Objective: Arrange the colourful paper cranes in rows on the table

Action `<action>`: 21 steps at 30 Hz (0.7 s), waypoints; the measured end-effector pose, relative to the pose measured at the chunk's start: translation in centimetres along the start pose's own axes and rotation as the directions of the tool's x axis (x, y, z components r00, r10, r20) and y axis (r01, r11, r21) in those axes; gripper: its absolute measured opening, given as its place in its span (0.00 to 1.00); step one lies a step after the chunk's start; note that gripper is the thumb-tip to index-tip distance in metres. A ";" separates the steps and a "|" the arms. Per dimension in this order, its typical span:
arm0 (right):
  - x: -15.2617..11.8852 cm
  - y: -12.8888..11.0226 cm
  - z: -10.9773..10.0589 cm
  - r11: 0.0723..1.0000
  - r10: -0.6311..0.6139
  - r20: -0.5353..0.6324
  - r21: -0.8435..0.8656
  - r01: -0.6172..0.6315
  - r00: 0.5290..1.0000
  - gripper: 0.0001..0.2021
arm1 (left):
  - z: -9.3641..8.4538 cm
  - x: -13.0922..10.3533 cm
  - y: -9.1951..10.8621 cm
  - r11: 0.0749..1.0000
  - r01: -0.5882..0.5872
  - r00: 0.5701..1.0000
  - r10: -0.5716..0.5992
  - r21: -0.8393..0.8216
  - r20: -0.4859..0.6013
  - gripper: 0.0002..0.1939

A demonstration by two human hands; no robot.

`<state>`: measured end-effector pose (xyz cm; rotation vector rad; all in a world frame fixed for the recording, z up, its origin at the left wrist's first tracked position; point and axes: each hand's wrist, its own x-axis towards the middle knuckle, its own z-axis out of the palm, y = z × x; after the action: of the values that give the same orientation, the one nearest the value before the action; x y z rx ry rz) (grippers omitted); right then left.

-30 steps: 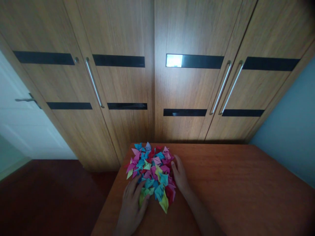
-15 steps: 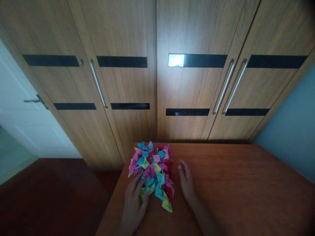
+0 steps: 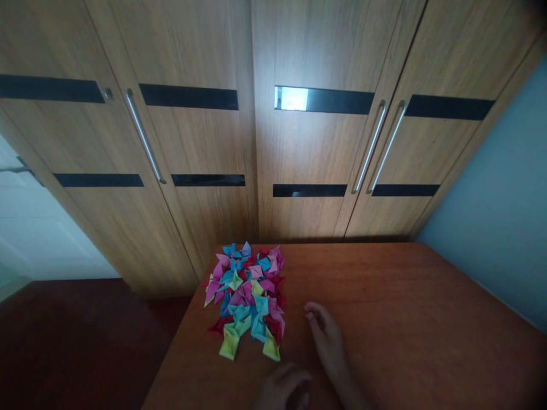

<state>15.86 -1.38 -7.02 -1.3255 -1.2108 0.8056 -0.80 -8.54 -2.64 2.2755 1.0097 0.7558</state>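
Observation:
A cluster of folded paper origami pieces (image 3: 243, 293) lies on the left part of the table, in pink, red, blue, turquoise and yellow. Two yellow pieces stick out at its near edge, the left one (image 3: 229, 344) and the right one (image 3: 271, 348). Below and right of the cluster, my left hand (image 3: 284, 388) is slightly blurred and cut off by the lower frame edge. Its fingers are bent, thumb apart, and I see nothing in them. My right hand (image 3: 328, 340) is over the table to the right of the pieces, not touching them. Its fingers curve loosely, with nothing visible between them.
The reddish-brown wooden table (image 3: 384, 307) extends to the right. Behind its far edge stands a wooden wardrobe (image 3: 217, 142) with metal handles and black strips. A white door (image 3: 51, 233) is at the left, a pale wall (image 3: 487, 228) at the right. Dark floor (image 3: 85, 336) shows left of the table.
My left hand has left the cluster's near-left side and moved right and toward me, uncovering yellow and red pieces. My right hand has drawn slightly nearer, fingers more bent. The view has turned right.

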 end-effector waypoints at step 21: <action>-1.0 -2.5 -2.1 0.959 -0.009 -0.122 -0.281 -0.026 0.993 0.21 | 1.7 6.4 1.4 0.941 0.265 0.960 -0.278 -0.211 -0.034 0.10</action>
<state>17.13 -3.21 -4.41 -1.5889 -1.2558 0.5619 4.64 -4.78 -1.14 1.8980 1.1875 0.7773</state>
